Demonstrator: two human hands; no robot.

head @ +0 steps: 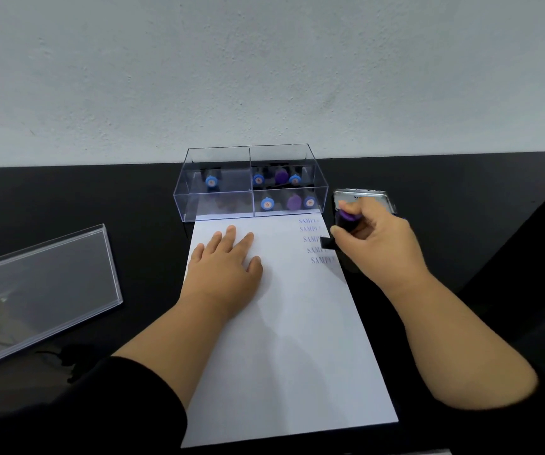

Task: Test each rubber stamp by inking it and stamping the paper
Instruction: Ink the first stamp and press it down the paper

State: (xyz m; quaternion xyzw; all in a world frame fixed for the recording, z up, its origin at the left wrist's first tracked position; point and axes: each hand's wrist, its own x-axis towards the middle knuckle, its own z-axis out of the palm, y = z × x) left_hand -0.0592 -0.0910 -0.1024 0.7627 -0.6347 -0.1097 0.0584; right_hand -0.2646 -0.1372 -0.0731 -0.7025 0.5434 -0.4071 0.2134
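Paper (284, 323) lies under your flat left hand (225, 257); your right hand (376, 238) grips a purple-topped stamp (346, 221) at its right edge.

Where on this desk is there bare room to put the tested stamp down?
Bare black table lies between the clear box and the acrylic lid, and right of the right hand. The paper's lower half is unmarked. Crowded: the paper's top right, with the SAMPLE prints, stamp and ink pad.

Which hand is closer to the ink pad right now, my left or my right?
Right. Your right hand, gripping a purple stamp, sits just in front of the ink pad. Your left hand lies flat on the paper, well off to the pad's left.
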